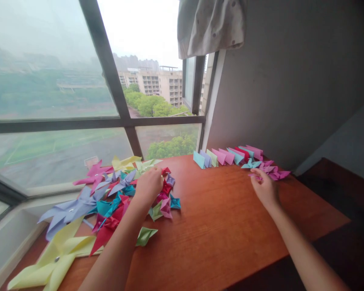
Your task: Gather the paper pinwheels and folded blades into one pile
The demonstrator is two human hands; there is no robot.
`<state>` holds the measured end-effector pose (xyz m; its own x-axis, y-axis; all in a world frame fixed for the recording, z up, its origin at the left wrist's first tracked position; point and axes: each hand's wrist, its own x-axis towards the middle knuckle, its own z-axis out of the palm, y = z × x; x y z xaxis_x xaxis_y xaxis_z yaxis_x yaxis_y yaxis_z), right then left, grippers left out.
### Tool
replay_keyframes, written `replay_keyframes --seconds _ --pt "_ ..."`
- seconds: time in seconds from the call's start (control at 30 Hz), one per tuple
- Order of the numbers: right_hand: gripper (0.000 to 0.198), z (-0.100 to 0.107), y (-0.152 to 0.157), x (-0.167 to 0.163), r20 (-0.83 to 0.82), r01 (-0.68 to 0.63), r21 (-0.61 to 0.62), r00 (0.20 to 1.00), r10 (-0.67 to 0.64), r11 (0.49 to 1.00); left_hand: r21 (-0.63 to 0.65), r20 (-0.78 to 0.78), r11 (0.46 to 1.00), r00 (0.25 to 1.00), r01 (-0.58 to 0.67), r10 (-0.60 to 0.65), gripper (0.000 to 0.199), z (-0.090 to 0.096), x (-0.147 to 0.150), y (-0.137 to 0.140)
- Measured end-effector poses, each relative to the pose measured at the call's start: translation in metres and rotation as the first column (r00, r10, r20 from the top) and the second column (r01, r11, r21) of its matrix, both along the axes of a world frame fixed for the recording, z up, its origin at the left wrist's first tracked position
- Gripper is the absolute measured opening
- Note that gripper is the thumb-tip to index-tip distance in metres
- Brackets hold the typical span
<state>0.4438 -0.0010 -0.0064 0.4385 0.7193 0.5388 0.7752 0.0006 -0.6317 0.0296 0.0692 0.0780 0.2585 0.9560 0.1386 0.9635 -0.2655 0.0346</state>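
Note:
My left hand (151, 185) is closed, its fingertips hidden behind the knuckles, above a cluster of small folded paper pieces on the left side of the table. Close by lie a pink folded piece (166, 208), a teal one (175, 202) and a green one (146, 236). Over at the right, my right hand (264, 189) has its fingers curled together, with a bit of pink folded paper (251, 175) showing at the fingertips. Just behind it are magenta folded paper pieces (273, 170) and a light blue folded piece (251, 163).
Large paper pinwheels, one yellow (57, 258) and one lavender (71, 210), lie at the left by the window. A row of folded paper sheets (218, 157) stands along the back edge of the brown table (212, 234). A grey wall (276, 81) rises behind.

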Motion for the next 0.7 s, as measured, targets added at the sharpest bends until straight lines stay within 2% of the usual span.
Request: replay_keyframes --seconds 0.07,0.17,0.23,0.37,0.5,0.7 --pt "0.035 -0.002 -0.005 0.043 0.129 0.144 0.005 0.981 -0.143 0.99 0.025 0.018 0.999 0.999 0.04 -0.041 0.024 0.005 0.015 -0.008" --pt "0.043 -0.01 -0.009 0.095 0.224 0.207 -0.01 0.954 -0.199 0.978 0.045 0.049 0.992 0.991 0.122 -0.124 0.026 0.009 0.043 -0.023" --pt "0.048 -0.016 -0.009 0.121 0.224 0.247 -0.049 0.947 -0.23 0.968 0.043 0.07 0.982 0.979 0.187 -0.189 0.026 0.008 0.062 -0.033" --pt "0.061 -0.017 -0.001 0.161 0.125 0.303 -0.2 0.951 -0.283 0.932 0.016 0.108 0.952 0.946 0.305 -0.305 0.025 0.0 0.092 -0.051" --pt "0.063 -0.007 0.015 0.189 0.076 0.257 -0.323 0.966 -0.246 0.911 -0.021 0.145 0.918 0.909 0.397 -0.39 0.025 -0.013 0.113 -0.063" --pt "0.042 -0.003 0.054 0.211 0.026 0.132 -0.452 0.99 -0.135 0.882 -0.065 0.182 0.877 0.87 0.476 -0.459 0.023 -0.025 0.138 -0.072"
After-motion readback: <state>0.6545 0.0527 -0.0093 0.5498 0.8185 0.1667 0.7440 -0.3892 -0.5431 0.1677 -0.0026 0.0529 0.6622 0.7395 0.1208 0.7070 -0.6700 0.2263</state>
